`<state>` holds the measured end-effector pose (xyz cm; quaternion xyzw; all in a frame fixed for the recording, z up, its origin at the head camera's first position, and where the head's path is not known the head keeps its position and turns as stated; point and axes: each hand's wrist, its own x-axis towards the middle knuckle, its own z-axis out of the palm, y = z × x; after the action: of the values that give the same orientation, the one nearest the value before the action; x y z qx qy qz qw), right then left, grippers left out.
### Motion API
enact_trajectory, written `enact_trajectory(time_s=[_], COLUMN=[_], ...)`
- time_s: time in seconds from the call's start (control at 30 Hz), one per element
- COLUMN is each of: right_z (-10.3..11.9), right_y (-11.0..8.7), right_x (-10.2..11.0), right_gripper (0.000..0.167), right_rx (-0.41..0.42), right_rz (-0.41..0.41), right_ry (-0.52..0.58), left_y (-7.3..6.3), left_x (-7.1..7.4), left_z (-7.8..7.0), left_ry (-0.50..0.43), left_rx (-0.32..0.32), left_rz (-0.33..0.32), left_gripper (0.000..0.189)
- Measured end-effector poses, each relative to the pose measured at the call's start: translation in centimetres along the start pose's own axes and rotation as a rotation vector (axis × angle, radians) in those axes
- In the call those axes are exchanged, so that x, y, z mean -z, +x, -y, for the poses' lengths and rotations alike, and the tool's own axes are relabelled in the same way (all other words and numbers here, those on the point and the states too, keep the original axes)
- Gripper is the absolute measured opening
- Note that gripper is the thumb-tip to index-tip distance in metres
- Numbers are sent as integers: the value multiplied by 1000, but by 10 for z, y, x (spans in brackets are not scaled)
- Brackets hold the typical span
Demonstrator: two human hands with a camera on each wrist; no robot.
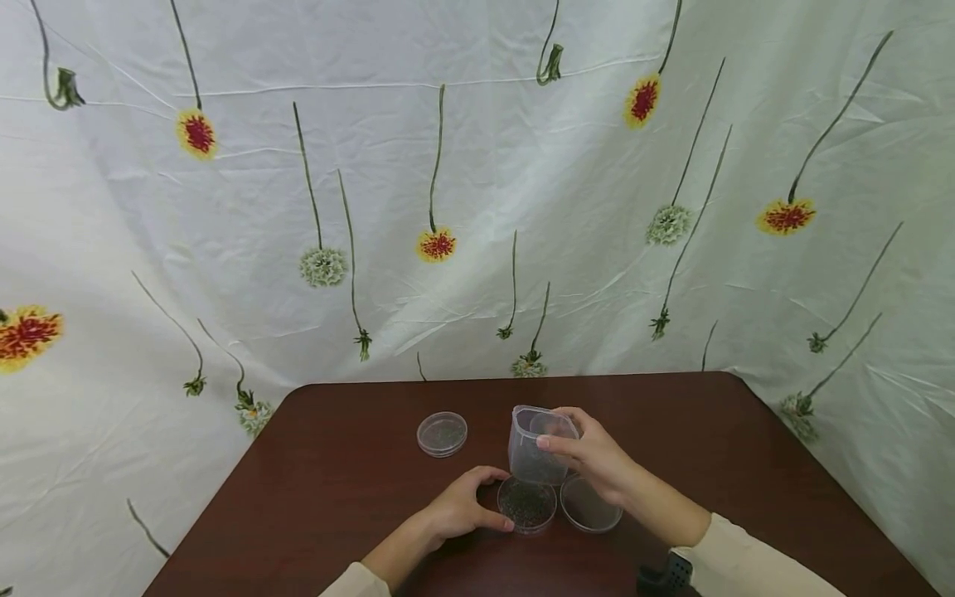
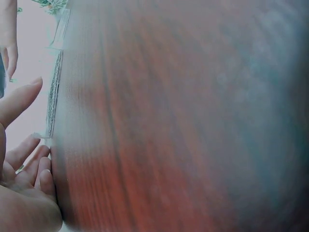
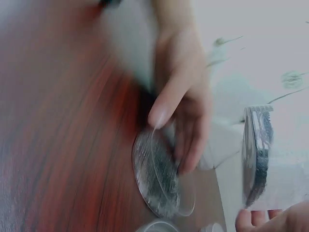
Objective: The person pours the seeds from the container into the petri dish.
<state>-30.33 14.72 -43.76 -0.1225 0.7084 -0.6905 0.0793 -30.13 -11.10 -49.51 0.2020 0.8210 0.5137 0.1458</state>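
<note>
In the head view my left hand (image 1: 472, 503) holds the near-left side of a clear petri dish (image 1: 530, 530), thumb at the near rim and forefinger at the far rim. Dark fine grains (image 1: 526, 501) cover its floor. Above its far edge, my right hand (image 1: 603, 462) grips a clear plastic tub (image 1: 528, 454) by its right side, thumb across the front. In the right wrist view the tub (image 3: 256, 154) shows a dark grainy patch; its contents are hard to make out. A second clear dish (image 1: 593, 507) sits beside the first, partly behind my right hand.
A further clear round dish (image 1: 442, 434) lies farther back on the left of the dark brown table (image 1: 358, 464). A white cloth printed with flowers (image 1: 477, 182) hangs behind the table. The right wrist carries a dark band device (image 1: 666, 572).
</note>
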Motion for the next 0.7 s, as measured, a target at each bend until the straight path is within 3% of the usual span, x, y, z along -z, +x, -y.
enact_trajectory(time_s=[0.1,0.5,0.7], right_z=[4,6,11], right_y=[-2,-3,-4], right_x=[-2,-1,11], right_gripper=[70,72,78], right_rx=[-27,15,41], right_rz=[20,12,24], right_ry=[79,31,-18], left_y=[0,1,0], left_x=[0,0,-1], left_z=[0,1,1], left_ry=[-4,-6,0], left_rx=[3,5,-2], left_rz=[2,0,-5], left_gripper=[63,62,62])
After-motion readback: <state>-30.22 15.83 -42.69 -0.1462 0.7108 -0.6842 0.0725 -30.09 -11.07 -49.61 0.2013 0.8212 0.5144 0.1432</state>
